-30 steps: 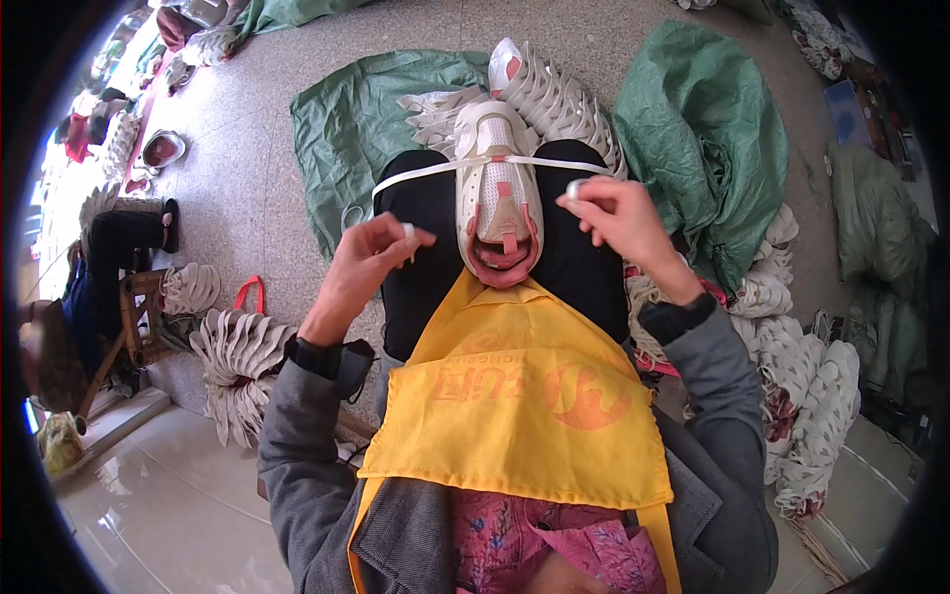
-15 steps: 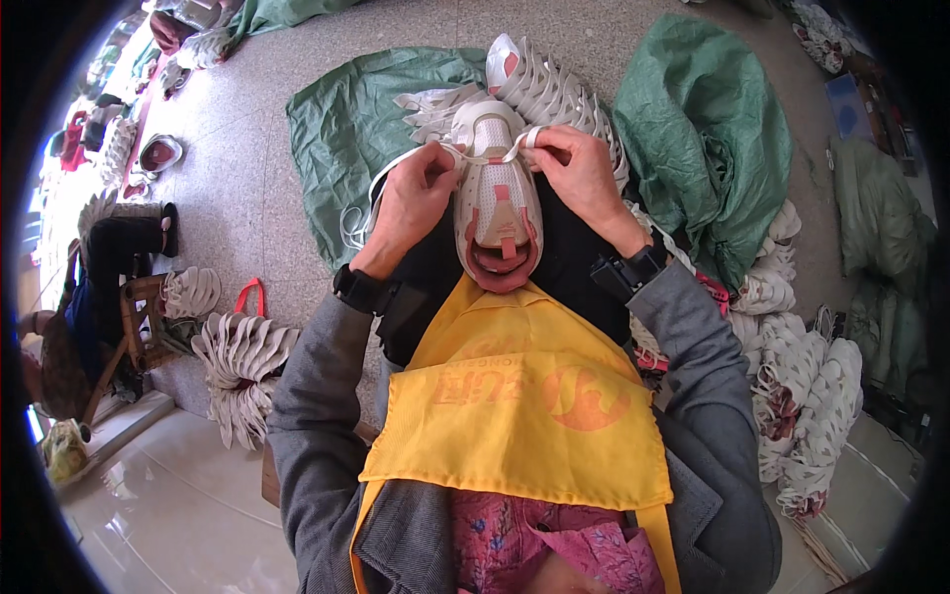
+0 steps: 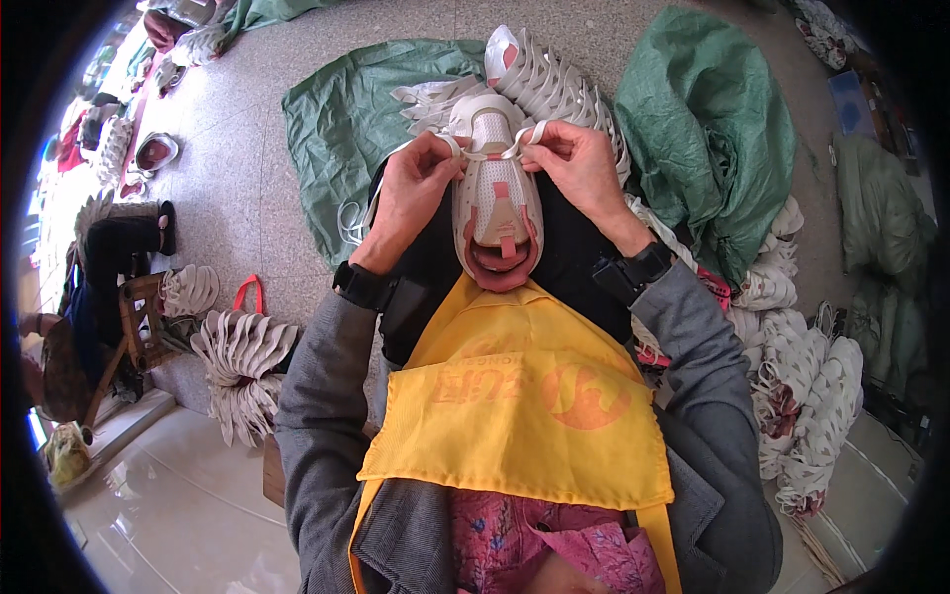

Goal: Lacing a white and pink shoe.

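A white and pink shoe upper (image 3: 503, 203) lies lengthwise over my lap, its pink-lined opening toward me and its toe pointing away. A white shoelace (image 3: 484, 155) crosses the upper near the toe end and runs out to both sides. My left hand (image 3: 411, 193) pinches the lace at the upper's left edge, and a loose loop of it hangs beside the wrist. At the right edge, my right hand (image 3: 579, 178) pinches the other part of the lace between thumb and forefinger.
Beyond the upper, a green woven sheet (image 3: 336, 129) carries more stacked white uppers (image 3: 564, 89). A bunched green sack (image 3: 705, 139) stands to the right, above piles of uppers (image 3: 807, 396). Another bundle of uppers (image 3: 242, 371) lies at left, near a person's leg (image 3: 124, 243).
My left hand has shifted slightly up and its fingers have closed in on the lace by the upper. The right hand has moved slightly, still gripping its part.
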A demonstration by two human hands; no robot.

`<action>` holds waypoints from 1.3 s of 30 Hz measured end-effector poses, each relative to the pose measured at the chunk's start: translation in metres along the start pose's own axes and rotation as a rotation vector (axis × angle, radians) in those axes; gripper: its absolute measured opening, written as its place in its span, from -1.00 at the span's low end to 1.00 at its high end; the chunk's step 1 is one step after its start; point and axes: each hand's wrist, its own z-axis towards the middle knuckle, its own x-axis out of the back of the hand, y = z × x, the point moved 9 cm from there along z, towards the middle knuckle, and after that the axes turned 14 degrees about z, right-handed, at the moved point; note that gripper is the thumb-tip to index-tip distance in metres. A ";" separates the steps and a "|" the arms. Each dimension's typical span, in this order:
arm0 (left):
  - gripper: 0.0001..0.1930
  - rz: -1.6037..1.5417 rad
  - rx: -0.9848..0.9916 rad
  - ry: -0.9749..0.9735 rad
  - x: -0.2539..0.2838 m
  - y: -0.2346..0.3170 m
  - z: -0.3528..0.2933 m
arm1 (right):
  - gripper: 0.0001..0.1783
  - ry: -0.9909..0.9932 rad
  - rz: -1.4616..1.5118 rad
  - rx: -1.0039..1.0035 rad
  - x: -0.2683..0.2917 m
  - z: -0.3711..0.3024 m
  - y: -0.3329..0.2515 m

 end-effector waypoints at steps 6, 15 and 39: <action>-0.93 0.014 -0.003 -0.009 0.001 0.002 0.000 | -0.87 0.003 -0.321 0.163 -0.005 0.000 -0.014; -0.93 -0.046 0.044 0.067 0.005 -0.007 0.002 | -0.93 -0.096 -0.565 0.258 -0.028 -0.001 -0.029; -0.88 0.645 -0.325 0.315 -0.002 0.050 -0.002 | -0.87 0.006 -0.422 0.228 -0.015 -0.004 -0.015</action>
